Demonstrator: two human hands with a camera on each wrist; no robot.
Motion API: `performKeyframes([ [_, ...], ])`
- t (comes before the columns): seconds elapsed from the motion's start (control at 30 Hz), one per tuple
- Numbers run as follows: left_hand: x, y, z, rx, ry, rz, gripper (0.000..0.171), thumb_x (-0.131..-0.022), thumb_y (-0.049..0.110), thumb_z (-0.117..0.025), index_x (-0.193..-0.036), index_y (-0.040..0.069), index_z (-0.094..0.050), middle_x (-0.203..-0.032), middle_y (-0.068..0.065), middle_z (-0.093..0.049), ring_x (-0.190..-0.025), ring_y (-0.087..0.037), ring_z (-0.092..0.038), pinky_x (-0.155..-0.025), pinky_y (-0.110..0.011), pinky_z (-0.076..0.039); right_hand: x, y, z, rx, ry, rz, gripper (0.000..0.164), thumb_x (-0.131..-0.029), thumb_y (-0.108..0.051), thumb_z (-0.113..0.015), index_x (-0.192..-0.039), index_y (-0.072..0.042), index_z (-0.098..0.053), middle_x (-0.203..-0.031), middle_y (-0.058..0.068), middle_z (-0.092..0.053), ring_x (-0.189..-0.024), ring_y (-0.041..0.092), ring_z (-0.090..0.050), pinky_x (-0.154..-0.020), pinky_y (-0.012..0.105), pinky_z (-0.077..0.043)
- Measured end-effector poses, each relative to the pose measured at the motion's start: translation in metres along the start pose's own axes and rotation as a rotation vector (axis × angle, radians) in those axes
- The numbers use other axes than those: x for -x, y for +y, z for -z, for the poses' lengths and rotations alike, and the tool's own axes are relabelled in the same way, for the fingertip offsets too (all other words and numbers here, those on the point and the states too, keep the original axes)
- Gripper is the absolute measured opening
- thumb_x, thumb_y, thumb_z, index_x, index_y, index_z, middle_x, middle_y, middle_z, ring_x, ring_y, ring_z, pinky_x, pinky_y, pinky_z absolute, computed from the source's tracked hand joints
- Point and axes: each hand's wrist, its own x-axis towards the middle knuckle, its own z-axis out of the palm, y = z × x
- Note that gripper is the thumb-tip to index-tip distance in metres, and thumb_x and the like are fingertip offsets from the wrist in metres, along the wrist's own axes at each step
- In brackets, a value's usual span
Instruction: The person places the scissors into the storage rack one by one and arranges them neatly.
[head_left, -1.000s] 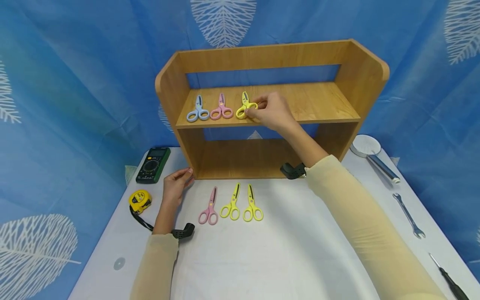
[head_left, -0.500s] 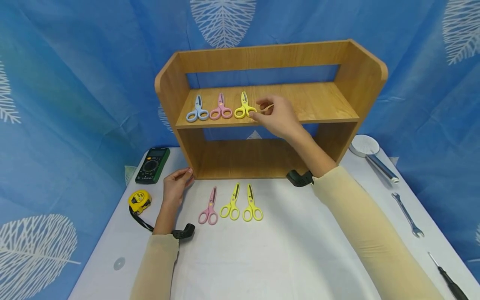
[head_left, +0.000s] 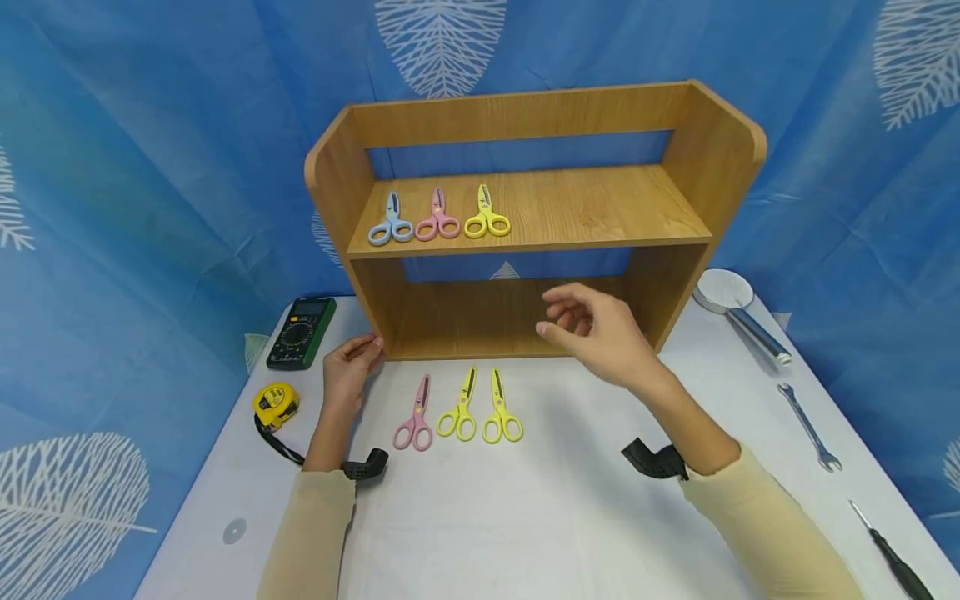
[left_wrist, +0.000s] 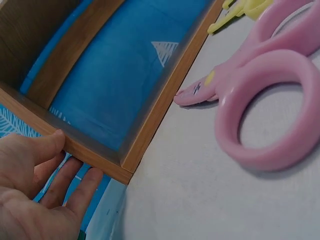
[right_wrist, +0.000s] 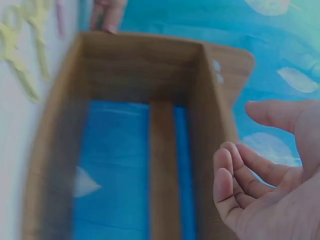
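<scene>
My left hand (head_left: 350,377) holds the lower left side panel of a two-tier wooden shelf (head_left: 540,325). In the left wrist view its thumb lies on the panel's edge and the fingers touch the outer side. My right hand (head_left: 603,333) hovers before the lower tier, fingers loosely bent, holding nothing. On the upper tier, blue scissors (head_left: 391,221), pink scissors (head_left: 438,217) and yellow scissors (head_left: 487,214) lie in a row from the left, blades pointing back. In front of the shelf are pink scissors (head_left: 416,417) and two yellow scissors (head_left: 460,408), the other yellow scissors (head_left: 501,410) to their right.
At the table's left are a multimeter (head_left: 302,333), a yellow tape measure (head_left: 275,405) and a grey disc (head_left: 235,531). Along the right edge lie a magnifying glass (head_left: 738,308), a wrench (head_left: 810,427) and a screwdriver (head_left: 888,550). A blue curtain (head_left: 187,208) hangs behind.
My right hand has let go of the yellow scissors on the upper tier and moved down and to the right, off the shelf board. The left hand has stayed at the side panel.
</scene>
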Motion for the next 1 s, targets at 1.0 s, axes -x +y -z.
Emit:
performKeyframes([
  [1.0,0.002,0.003,-0.004,0.034,0.046,-0.011,0.037,-0.095,0.020,-0.074,-0.129,0.006,-0.071,-0.121,-0.007,-0.068,-0.118,-0.022,-0.070,-0.094,-0.023,-0.061,0.054,0.087,-0.132,0.021,-0.203,-0.282,0.048,-0.077,-0.022,-0.093,-0.118,-0.009,-0.073,-0.101,-0.004,-0.066,-0.087,0.014,-0.051,-0.075,0.026,-0.046],
])
